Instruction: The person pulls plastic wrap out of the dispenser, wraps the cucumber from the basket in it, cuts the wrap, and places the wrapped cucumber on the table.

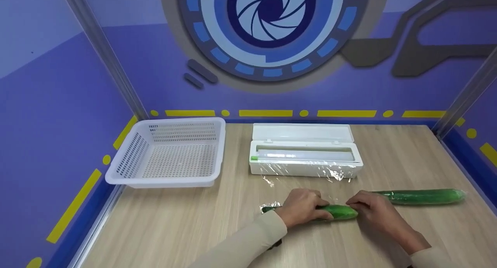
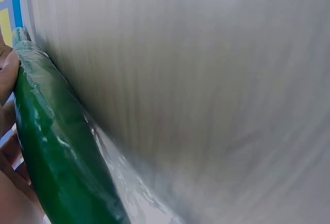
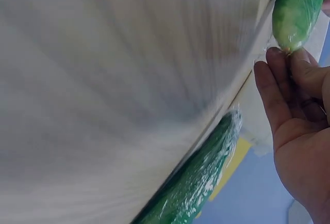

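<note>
My left hand (image 1: 301, 209) grips a green cucumber (image 1: 339, 212) around its middle, low over the table. Clear cling film covers this cucumber (image 2: 59, 141) in the left wrist view. At its pale right end, my right hand (image 3: 304, 131) pinches the tip, thumb against fingers, where the film gathers. The film's far edge hangs from a white cling film box (image 1: 304, 169), which stands behind both hands with its lid raised and the roll (image 1: 306, 155) visible. Another cucumber (image 1: 431, 197), wrapped in film, lies to the right, just beyond my right hand.
A white perforated basket (image 1: 165, 181) stands at the back left of the wooden table (image 1: 174, 225). Purple panels (image 1: 147, 73) enclose the table at the back and sides, with metal posts (image 1: 112, 66) at the corners.
</note>
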`<state>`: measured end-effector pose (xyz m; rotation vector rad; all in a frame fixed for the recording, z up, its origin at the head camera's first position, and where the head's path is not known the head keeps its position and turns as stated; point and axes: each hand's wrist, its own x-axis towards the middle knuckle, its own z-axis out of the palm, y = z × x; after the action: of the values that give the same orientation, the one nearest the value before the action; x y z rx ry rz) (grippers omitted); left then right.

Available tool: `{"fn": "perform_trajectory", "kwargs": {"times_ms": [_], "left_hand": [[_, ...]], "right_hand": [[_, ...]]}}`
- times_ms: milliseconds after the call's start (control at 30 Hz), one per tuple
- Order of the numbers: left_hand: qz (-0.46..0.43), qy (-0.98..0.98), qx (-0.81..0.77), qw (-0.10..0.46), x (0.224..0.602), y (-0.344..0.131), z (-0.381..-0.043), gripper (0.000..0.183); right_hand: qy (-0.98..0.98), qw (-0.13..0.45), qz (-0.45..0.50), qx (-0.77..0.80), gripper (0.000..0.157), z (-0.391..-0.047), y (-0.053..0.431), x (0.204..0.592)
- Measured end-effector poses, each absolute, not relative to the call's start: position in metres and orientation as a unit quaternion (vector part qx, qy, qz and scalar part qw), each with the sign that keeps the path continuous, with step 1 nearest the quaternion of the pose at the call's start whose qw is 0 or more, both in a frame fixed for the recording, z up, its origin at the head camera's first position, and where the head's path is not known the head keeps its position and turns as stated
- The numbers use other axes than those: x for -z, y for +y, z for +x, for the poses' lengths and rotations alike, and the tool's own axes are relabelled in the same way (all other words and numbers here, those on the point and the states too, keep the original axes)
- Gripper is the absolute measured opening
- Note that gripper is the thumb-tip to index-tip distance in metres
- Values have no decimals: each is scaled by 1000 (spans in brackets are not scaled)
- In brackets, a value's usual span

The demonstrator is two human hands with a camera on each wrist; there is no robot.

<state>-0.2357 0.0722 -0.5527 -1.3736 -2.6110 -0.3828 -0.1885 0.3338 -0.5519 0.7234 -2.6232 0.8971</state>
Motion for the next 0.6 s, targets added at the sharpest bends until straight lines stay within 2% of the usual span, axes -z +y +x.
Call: {"fn": "perform_trajectory", "kwargs": {"times_ms": [233, 300, 467, 600], "left_hand": [[-446, -882, 130, 84, 553, 73, -234, 39], [-444, -882, 128, 91, 554, 73, -234, 40], [-444, -881, 133, 93, 554, 73, -235, 43], [-448, -879, 143, 85, 554, 73, -235, 43]], "right_hand": [[-933, 65, 185, -302, 19, -177, 328, 547], [-929, 58, 188, -313, 23, -173, 329, 548], [-924, 97, 231, -290, 49, -168, 332, 555], [-932, 136, 235, -238, 44, -169, 329, 557]]}}
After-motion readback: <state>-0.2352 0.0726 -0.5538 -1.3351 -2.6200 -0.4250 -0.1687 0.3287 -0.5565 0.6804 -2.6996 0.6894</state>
